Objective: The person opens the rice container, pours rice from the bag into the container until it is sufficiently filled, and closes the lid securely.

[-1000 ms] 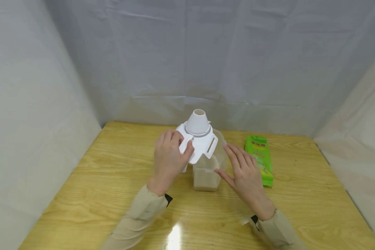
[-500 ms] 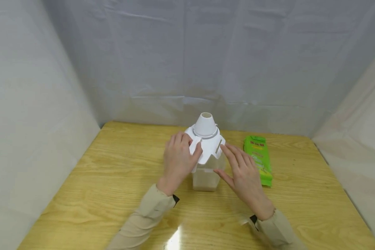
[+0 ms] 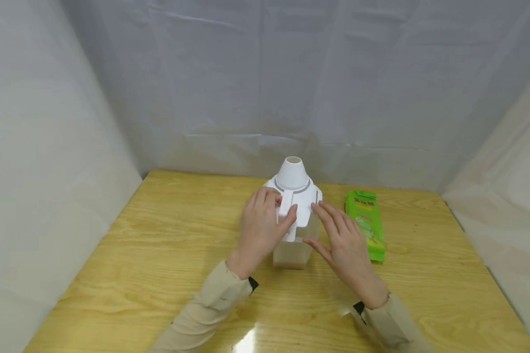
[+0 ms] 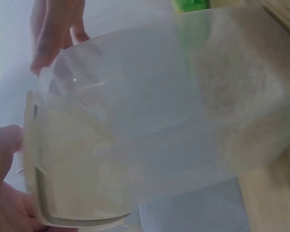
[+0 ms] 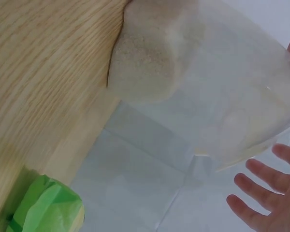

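Note:
A clear plastic container stands upright on the table, with pale rice-like grains in its lower part. Over its mouth lies a white lid, topped by a cone-shaped spout. My left hand pinches the lid's raised handle between thumb and fingers. In the left wrist view the lid's rim is at the container's mouth; whether it sits fully home cannot be told. My right hand is at the container's right side, fingers spread and nearly straight, fingertips at the lid's right edge.
A green printed bag lies flat on the wooden table, right of the container and behind my right hand. White sheeting hangs at the back and both sides.
My left hand has carried the lid right and turned it a little, from tilted beside the container's mouth to over it. The right hand has hardly moved.

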{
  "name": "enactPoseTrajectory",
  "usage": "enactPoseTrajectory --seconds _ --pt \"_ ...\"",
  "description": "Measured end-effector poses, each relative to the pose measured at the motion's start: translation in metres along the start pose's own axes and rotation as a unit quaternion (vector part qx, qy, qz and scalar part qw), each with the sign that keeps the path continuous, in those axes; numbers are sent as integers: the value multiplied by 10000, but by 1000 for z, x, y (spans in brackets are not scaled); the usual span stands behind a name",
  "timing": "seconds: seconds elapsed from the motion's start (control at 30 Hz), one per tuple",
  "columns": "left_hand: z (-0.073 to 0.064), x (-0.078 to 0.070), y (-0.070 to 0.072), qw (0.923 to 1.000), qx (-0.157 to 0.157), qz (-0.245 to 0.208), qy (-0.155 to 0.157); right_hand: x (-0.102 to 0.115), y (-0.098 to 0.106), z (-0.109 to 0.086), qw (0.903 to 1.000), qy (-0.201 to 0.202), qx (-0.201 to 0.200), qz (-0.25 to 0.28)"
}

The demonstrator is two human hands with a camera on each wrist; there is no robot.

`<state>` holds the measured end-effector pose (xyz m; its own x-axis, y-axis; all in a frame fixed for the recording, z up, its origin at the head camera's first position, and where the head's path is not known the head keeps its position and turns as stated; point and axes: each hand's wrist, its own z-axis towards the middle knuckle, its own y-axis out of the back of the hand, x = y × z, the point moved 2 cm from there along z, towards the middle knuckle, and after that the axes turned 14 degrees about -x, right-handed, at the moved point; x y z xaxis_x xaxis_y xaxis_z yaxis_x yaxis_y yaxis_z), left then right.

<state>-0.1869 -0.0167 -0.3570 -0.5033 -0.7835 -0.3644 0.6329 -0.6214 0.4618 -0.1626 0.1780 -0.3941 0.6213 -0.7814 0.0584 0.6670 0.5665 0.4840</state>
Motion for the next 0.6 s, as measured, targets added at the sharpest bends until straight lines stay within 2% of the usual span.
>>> enactPoseTrajectory --seconds 0.1,0.33,0.6 --pt "-2 -2 -2 9998 -170 -85 -70 0 0 0 10000 -26 36 68" --pt "-9 -14 -4 9982 -497 85 -325 -1 -1 -2 9998 -95 165 26" --pt "-11 -17 -4 9991 -326 106 -247 -12 4 4 9986 181 464 162"
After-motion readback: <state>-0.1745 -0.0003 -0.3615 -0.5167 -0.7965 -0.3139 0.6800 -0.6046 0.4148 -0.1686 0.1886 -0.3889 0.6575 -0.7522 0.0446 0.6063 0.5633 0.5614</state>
